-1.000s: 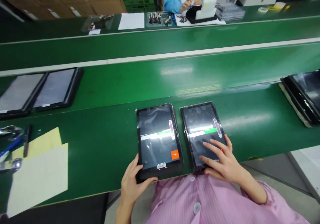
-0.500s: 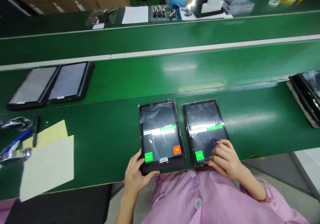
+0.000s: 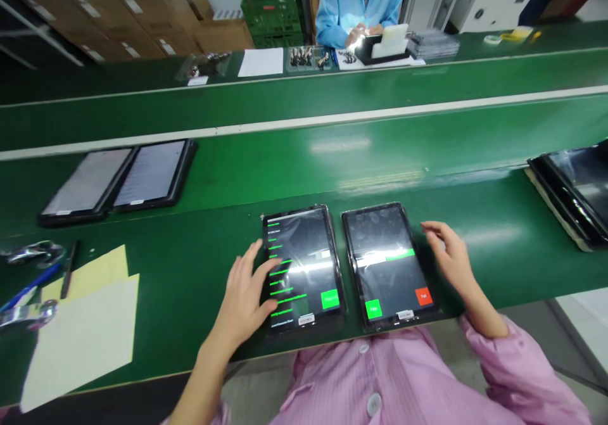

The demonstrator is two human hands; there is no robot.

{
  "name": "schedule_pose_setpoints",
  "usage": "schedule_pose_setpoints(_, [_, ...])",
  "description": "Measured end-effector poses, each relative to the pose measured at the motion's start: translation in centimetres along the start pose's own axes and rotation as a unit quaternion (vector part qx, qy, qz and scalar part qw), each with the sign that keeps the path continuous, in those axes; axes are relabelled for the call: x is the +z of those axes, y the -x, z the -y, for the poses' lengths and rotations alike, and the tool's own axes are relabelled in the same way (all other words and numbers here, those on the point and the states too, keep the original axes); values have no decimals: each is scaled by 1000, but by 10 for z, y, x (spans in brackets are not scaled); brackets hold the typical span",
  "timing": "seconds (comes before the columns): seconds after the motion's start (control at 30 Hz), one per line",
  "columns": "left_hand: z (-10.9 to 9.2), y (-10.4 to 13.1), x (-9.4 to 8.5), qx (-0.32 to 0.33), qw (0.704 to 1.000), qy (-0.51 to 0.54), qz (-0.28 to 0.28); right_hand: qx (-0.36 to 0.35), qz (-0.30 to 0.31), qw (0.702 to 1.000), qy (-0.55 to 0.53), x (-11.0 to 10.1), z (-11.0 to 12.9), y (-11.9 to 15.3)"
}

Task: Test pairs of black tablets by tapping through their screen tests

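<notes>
Two black tablets lie side by side on the green bench in front of me. The left tablet (image 3: pixel 304 266) shows rows of green text and a green button at its lower right. On the right tablet (image 3: pixel 389 266) are a green button and a red one marked Fail. My left hand (image 3: pixel 244 292) is at the left tablet's left edge, fingers apart, with fingertips over the screen; whether they touch it I cannot tell. Just right of the right tablet, my right hand (image 3: pixel 449 254) hovers with fingers apart and holds nothing.
Two lit tablets (image 3: pixel 147 171) lie at the far left, and a stack of wrapped tablets (image 3: pixel 570 190) at the right. Paper sheets (image 3: pixel 85 336), a pen (image 3: pixel 40 282) and a shiny metal object (image 3: pixel 35 254) lie nearer left. A co-worker (image 3: pixel 358 7) in blue sits across the bench.
My left hand has come off the left tablet's lower corner and moved up its side. My right hand has drawn back rightward from the right tablet. The left screen now shows a green list.
</notes>
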State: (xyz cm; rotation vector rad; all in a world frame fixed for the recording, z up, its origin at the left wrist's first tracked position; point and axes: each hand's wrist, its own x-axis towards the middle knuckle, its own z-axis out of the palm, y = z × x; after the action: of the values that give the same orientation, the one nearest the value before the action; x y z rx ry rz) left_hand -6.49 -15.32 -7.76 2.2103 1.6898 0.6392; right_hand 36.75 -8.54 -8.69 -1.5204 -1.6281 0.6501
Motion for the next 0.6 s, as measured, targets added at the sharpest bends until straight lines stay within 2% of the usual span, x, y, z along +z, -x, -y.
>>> schedule_pose_setpoints(0.07, [-12,-53,-7,37,994,-74,69,88,-5,993,-81,10,-10,-24])
schedule_pose_setpoints(0.13, [-29,-102,-4,57,983,-128,122,134,9,982,-136,21,-14,-39])
schedule_pose_setpoints(0.23, [-51,-147,6,75,962,-178,193,151,21,973,-173,28,-14,-44])
schedule_pose_setpoints(0.3, [-58,-159,12,87,953,-196,214,153,32,969,-189,26,-14,-40])
schedule_pose_setpoints(0.43, [-58,-159,12,117,945,-211,222,160,51,965,-202,21,-18,-34])
schedule_pose_setpoints(0.6, [-54,-158,6,94,944,-197,248,158,46,966,-200,25,-20,-35])
